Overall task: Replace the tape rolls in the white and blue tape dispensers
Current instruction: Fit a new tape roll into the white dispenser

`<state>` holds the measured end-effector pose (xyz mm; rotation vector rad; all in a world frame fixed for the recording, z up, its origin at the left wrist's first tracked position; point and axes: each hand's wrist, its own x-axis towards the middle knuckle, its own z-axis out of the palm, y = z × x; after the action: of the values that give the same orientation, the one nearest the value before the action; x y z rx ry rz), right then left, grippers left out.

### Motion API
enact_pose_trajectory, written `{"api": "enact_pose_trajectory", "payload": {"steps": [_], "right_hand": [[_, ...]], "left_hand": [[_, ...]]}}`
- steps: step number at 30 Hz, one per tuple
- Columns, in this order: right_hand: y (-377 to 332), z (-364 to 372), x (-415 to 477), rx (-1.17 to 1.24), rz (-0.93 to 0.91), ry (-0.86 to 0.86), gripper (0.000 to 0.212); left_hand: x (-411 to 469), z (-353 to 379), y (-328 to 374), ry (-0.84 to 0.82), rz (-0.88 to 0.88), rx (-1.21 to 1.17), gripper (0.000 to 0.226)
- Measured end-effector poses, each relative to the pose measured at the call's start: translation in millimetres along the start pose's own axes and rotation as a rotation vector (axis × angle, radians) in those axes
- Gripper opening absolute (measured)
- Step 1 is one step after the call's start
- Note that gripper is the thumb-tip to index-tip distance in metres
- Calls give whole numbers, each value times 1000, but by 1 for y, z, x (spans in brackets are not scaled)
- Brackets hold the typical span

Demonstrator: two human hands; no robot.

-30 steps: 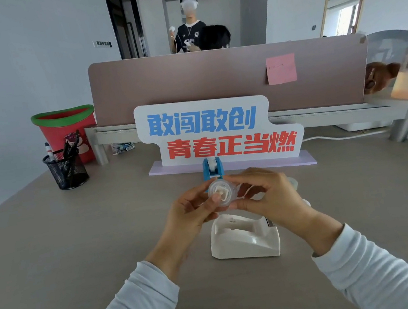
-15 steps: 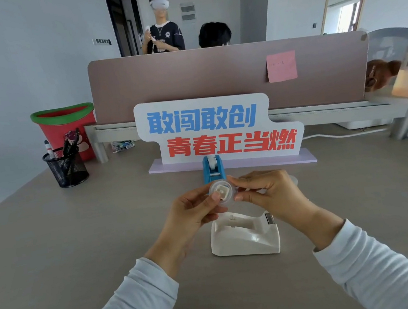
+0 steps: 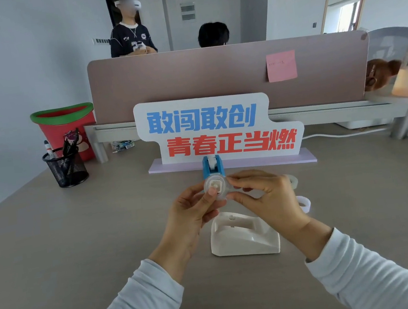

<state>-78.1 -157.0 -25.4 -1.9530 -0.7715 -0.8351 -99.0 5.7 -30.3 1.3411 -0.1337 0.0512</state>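
Both hands hold a clear tape roll with a white hub, raised above the desk. My left hand pinches its left side with the thumb on its face. Fingertips of my right hand grip the roll's right edge. Below the hands stands the white tape dispenser, its cradle holding no roll. The blue tape dispenser stands just behind the roll, with a roll in it. Two more tape rolls, one clear and one white, lie on the desk to the right of my right hand.
A slogan sign on a lilac base stands behind the blue dispenser, before a brown partition. At the back left are a mesh pen holder and a red bin. Two people are beyond the partition.
My hands and the roll have hardly moved; the fingers shifted slightly on the roll. The standing person behind the partition walked to the left.
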Motion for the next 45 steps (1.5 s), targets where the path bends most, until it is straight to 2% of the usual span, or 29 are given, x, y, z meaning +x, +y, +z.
{"api": "enact_pose_trajectory", "payload": {"steps": [5,12,18,30,39,45], "right_hand": [[-6,0,0,35,19,31,13],[-6,-2,2,14,43,-19,9],[-10,-4,2,32,127,9,17],[-15,-9,6,94,208,-82,26],[-23,-11,4,108,210,-29,48],[-21,-17,9,181,294,-99,40]], "left_hand": [[-1,2,2,5,26,-4,32],[-1,1,3,33,59,69,30],[-1,2,3,42,61,56,26],[0,1,1,25,48,59,34],[-1,3,1,36,36,74,37],[0,3,1,21,6,75,36]]}}
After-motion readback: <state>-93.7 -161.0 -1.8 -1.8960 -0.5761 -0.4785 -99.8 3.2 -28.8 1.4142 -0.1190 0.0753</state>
